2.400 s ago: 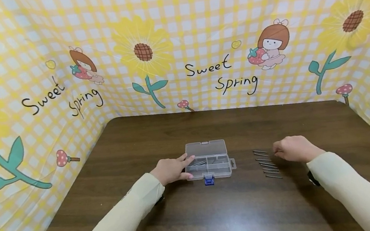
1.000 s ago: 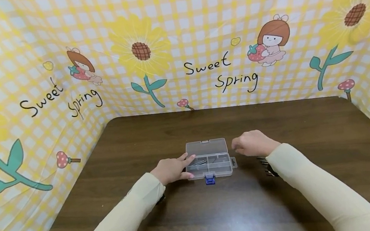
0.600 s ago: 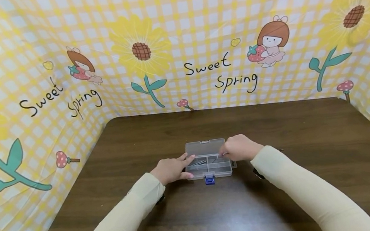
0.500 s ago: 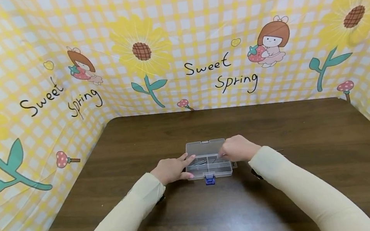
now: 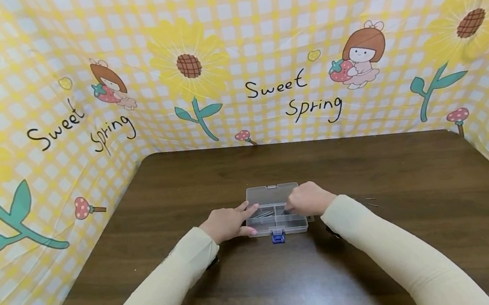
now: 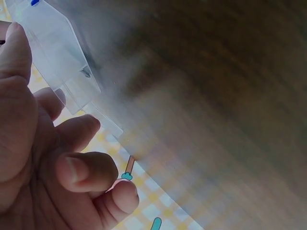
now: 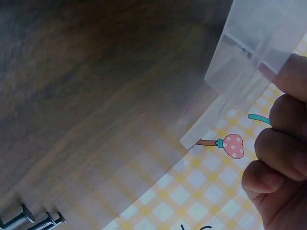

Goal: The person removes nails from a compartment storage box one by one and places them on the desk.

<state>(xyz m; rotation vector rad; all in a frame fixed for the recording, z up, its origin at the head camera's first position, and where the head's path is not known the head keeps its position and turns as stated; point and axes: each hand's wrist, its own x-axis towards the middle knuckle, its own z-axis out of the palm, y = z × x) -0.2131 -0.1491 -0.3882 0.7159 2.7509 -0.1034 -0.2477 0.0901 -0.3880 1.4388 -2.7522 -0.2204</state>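
A clear plastic compartment box point(image 5: 292, 230) stands with its lid point(image 5: 272, 195) raised at the back and a blue latch point(image 5: 278, 237) at the front. My left hand point(image 5: 222, 225) holds its left end, thumb at the front corner and index finger reaching over the back. Several screws point(image 5: 265, 214) lie in the left rear compartment. My right hand point(image 5: 310, 198) has its curled fingers dipped into the right rear compartment, pinching a screw that the fingers hide. A dark screw point(image 6: 85, 72) shows through the plastic in the left wrist view.
More screws point(image 5: 371, 198) lie on the brown wooden table point(image 5: 210, 172) right of the box, partly hidden behind the right sleeve point(image 5: 375, 228). In the right wrist view, screw heads point(image 7: 26, 213) show at the bottom left. A checked, flower-printed cloth point(image 5: 258, 42) surrounds the table.
My right hand has travelled left from the row of screws to the box, and its fingertips have gone down into the right rear compartment. My left hand stays at the box.
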